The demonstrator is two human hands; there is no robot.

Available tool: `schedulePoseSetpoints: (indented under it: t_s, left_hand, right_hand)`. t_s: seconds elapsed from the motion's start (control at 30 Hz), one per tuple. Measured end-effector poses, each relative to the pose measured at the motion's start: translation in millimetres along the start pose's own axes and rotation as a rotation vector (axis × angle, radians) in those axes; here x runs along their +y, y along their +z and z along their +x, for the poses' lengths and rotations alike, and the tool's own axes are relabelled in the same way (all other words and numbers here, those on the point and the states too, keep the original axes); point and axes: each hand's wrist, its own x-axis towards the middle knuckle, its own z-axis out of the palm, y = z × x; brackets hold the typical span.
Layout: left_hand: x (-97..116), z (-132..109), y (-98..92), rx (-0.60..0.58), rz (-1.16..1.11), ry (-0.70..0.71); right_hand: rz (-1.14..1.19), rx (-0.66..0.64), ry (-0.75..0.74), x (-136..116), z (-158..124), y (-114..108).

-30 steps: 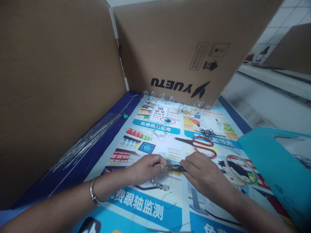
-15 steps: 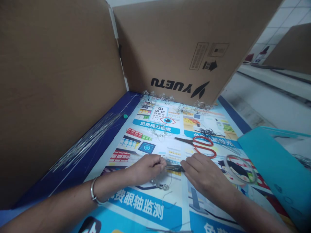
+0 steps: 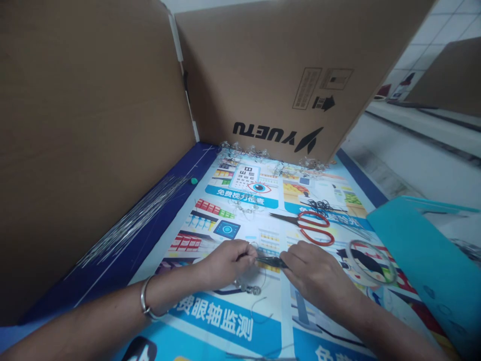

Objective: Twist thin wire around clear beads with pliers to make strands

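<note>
My left hand (image 3: pixel 225 261) is closed in a pinch on a thin wire with clear beads (image 3: pixel 248 287) that trails onto the printed poster (image 3: pixel 233 321). A silver bangle sits on that wrist. My right hand (image 3: pixel 315 273) is closed round small dark pliers (image 3: pixel 271 261), whose tips point left and meet the wire at my left fingertips. Both hands rest low over the poster, close together.
Red-handled scissors (image 3: pixel 310 226) lie just beyond my right hand. A bundle of straight silver wires (image 3: pixel 131 220) lies at the left by the cardboard wall (image 3: pixel 93 125). A clear tape ring (image 3: pixel 372 261) and a teal folder (image 3: pixel 421 260) lie at the right. Beaded pieces line the back cardboard.
Both hands have hardly shifted; the pliers and the pinched wire stay together. The view has dipped slightly.
</note>
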Motion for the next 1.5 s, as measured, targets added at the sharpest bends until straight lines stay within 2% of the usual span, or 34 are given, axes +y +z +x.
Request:
schedulePoseSetpoints:
  t_s: [0.13,0.23,0.33,0.6,0.93,1.1,1.3,1.5]
  left_hand:
    - [0,1,-1.9,-0.037,-0.061,-0.016]
    - [1,1,-3.4,-0.081,-0.114,-0.049]
    - [2,2,-4.2,-0.113,-0.168,-0.069]
    - [1,2,-3.8,-0.092,-0.062,-0.012]
    - [8,2,-5.8,-0.103,0.007,-0.012]
    - [6,2,-4.4,-0.074,-0.075,-0.035]
    - [6,1,-6.0,-0.098,-0.137,-0.076]
    - [4,2,-6.4,-0.128,-0.208,-0.081]
  right_hand:
    - [0.201,-0.180,0.160,4,-1,3]
    - [0.368,-0.301,0.215,8,-1,4]
    - [0.387,-0.279,0.181,11,-1,5]
    - [0.038,-0.062,-0.024,9,-1,3]
    - [-0.029,-0.046,-0.054,7,-2,2]
    - [0.110,-0.066,0.054,6,-2,6]
    - [0.432,-0.296,0.304,4,2,4]
    - [0.519,-0.324,0.330,2,3,-3]
